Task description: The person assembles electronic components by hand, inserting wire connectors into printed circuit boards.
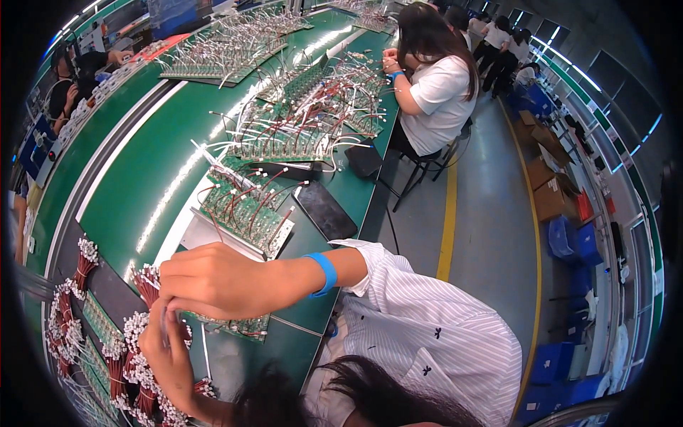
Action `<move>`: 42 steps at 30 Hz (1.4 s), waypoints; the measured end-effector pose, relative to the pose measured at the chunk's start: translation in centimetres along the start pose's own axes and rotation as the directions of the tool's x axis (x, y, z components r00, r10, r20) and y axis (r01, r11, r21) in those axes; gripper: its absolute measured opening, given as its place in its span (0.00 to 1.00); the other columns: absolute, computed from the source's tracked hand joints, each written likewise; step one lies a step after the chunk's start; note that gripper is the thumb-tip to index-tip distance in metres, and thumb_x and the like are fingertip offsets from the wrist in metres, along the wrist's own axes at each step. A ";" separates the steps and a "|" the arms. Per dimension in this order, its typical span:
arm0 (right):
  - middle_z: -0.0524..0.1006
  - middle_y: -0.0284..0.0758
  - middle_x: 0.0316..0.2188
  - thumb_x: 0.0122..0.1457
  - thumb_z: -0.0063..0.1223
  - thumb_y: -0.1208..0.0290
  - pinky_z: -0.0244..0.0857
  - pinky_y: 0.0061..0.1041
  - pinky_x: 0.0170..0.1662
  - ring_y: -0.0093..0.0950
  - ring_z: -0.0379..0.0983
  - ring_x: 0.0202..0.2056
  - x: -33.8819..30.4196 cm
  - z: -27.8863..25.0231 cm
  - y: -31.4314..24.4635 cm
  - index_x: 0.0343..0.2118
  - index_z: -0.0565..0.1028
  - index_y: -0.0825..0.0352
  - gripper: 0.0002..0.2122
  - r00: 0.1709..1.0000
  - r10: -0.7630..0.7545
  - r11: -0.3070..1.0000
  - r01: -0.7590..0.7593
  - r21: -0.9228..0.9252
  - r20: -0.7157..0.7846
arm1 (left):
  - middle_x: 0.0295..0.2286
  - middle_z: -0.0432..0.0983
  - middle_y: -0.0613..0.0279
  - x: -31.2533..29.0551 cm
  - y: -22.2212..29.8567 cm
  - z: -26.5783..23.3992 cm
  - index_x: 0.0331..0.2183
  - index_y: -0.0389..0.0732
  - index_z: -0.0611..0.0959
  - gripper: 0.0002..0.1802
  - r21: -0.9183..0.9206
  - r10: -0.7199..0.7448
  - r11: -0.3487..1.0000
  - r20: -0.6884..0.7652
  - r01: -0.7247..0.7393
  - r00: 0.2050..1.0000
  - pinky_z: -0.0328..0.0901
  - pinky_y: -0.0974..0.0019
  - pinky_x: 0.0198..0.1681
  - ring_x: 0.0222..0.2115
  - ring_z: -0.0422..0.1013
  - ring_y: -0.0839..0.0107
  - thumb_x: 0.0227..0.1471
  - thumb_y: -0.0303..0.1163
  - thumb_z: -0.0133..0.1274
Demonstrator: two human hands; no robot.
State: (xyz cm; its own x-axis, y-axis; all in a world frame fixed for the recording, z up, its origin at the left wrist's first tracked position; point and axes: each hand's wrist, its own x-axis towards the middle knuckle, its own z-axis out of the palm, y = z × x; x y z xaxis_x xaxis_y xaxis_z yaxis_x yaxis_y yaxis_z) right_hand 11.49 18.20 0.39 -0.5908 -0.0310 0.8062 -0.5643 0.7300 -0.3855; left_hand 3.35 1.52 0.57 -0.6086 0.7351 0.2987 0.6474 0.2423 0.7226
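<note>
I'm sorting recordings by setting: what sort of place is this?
Probably an electronics assembly floor: green circuit boards bristling with wires, bundles of dark-red leads with white connectors, and a co-worker seated along the same long green bench.

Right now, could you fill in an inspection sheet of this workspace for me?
Surface: green bench, shiny in places.
Job's things: partly covered circuit board nearest; wired boards farther up.
Clutter: dark phone, lying flat.
Right fingers: bent, close against the left fingers; whether either grips anything is unclear.
Cables: dark-red wire bundles with white connectors at left; tangled white and red wires on farther boards.
Surroundings: seated co-worker in white; yellow floor line; blue bins at right.
</note>
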 end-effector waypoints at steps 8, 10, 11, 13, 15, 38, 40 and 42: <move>0.73 0.34 0.25 0.50 0.58 0.75 0.64 0.28 0.27 0.31 0.71 0.26 0.9 -0.3 -0.8 0.27 0.73 0.67 0.05 0.988 0.103 0.986 -0.086 0.139 -0.118 | 0.14 0.66 0.61 -1.4 0.3 -1.3 0.36 0.35 0.79 0.13 -0.025 -0.016 1.000 -0.015 0.016 1.000 0.55 0.69 0.19 0.14 0.61 0.74 0.59 0.31 0.41; 0.75 0.35 0.27 0.50 0.58 0.81 0.64 0.24 0.27 0.26 0.72 0.26 0.5 -2.5 -0.3 0.29 0.75 0.69 0.04 0.962 0.251 0.959 -0.231 0.166 -0.107 | 0.15 0.68 0.59 -0.1 -0.2 0.1 0.36 0.35 0.79 0.11 -0.101 0.006 0.995 -0.031 -0.009 1.000 0.57 0.69 0.20 0.14 0.61 0.74 0.58 0.27 0.42; 0.76 0.36 0.27 0.50 0.59 0.80 0.65 0.22 0.28 0.25 0.73 0.26 0.5 -2.7 -0.1 0.29 0.76 0.69 0.04 0.960 0.251 0.959 -0.228 0.167 -0.128 | 0.15 0.69 0.59 -0.4 0.0 0.0 0.37 0.35 0.80 0.11 -0.096 0.005 0.995 -0.050 -0.010 0.999 0.58 0.69 0.20 0.14 0.63 0.73 0.57 0.26 0.44; 0.77 0.36 0.28 0.50 0.59 0.80 0.69 0.19 0.31 0.22 0.75 0.27 0.9 -3.6 0.0 0.30 0.78 0.71 0.05 0.946 0.316 0.939 -0.301 0.166 -0.073 | 0.19 0.73 0.55 -0.3 0.9 -0.9 0.37 0.34 0.80 0.10 -0.046 -0.041 0.998 -0.029 0.039 0.999 0.62 0.68 0.22 0.16 0.67 0.70 0.55 0.25 0.47; 0.77 0.35 0.29 0.53 0.54 0.81 0.68 0.18 0.32 0.21 0.74 0.29 0.8 -4.9 0.1 0.31 0.77 0.72 0.03 0.922 0.383 0.898 -0.387 0.211 0.059 | 0.30 0.78 0.49 0.0 0.4 -0.7 0.37 0.34 0.80 0.10 -0.001 0.008 1.000 -0.031 -0.008 0.999 0.66 0.64 0.30 0.24 0.74 0.57 0.52 0.25 0.50; 0.72 0.35 0.26 0.37 0.56 0.80 0.67 0.28 0.29 0.33 0.71 0.29 2.7 -4.9 0.1 0.29 0.75 0.69 0.11 0.947 -0.185 0.808 0.298 -0.508 0.261 | 0.26 0.76 0.52 -0.7 0.6 -0.9 0.36 0.41 0.80 0.08 0.075 0.109 0.992 -0.123 -0.100 0.986 0.64 0.57 0.26 0.23 0.72 0.52 0.52 0.30 0.51; 0.73 0.35 0.26 0.41 0.57 0.80 0.68 0.26 0.29 0.31 0.72 0.28 2.4 -4.8 0.2 0.29 0.75 0.70 0.09 0.961 -0.108 0.873 0.215 -0.437 0.256 | 0.25 0.76 0.52 -0.8 0.6 -1.1 0.36 0.40 0.80 0.08 0.079 0.102 0.993 -0.130 -0.092 0.986 0.64 0.58 0.26 0.23 0.72 0.52 0.53 0.30 0.50; 0.74 0.35 0.26 0.44 0.57 0.81 0.69 0.25 0.29 0.29 0.73 0.28 2.0 -5.0 0.4 0.29 0.75 0.71 0.07 0.966 -0.028 0.923 0.123 -0.364 0.255 | 0.25 0.76 0.51 -1.0 0.5 -1.7 0.35 0.38 0.81 0.09 0.016 -0.034 0.999 -0.148 0.037 0.988 0.64 0.58 0.25 0.22 0.72 0.52 0.54 0.30 0.50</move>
State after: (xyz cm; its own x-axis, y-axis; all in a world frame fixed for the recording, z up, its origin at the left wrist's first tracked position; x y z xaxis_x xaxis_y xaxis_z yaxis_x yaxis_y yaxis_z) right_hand 12.95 21.84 4.08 -0.7024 -0.2249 0.6753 -0.3840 0.9186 -0.0935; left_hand 3.50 -0.12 1.66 -0.6916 0.6247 0.3624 0.6316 0.2797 0.7231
